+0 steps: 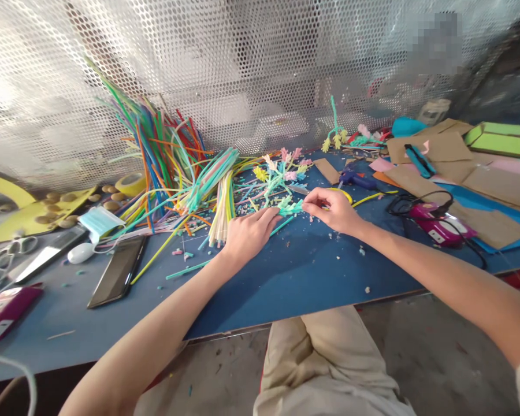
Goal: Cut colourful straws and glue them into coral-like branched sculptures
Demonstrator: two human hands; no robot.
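A mint-green pipe cleaner piece (291, 207) with short side tufts stretches between my two hands above the blue table. The fingers of my left hand (250, 232) are pressed together on its left end. My right hand (333, 210) pinches the other end between thumb and fingertips. Just behind it lies a metal blade (299, 189), and a yellow loop (345, 195) like a scissor handle shows past my right hand; the part between is hidden. Pink, yellow and green pipe cleaner flowers (281, 170) lie beyond my hands. A bundle of cream and yellow pipe cleaners (221, 214) is by my left hand.
A tall heap of coloured pipe cleaners (160, 144) leans at a perforated metal screen (190, 63). Leftward are a phone (117, 271), a face mask (99, 222) and scissors (17, 248). Rightward lie a blue glue gun (357, 179), cardboard (494, 190), a cutter (419, 160) and a corded pink box (439, 224).
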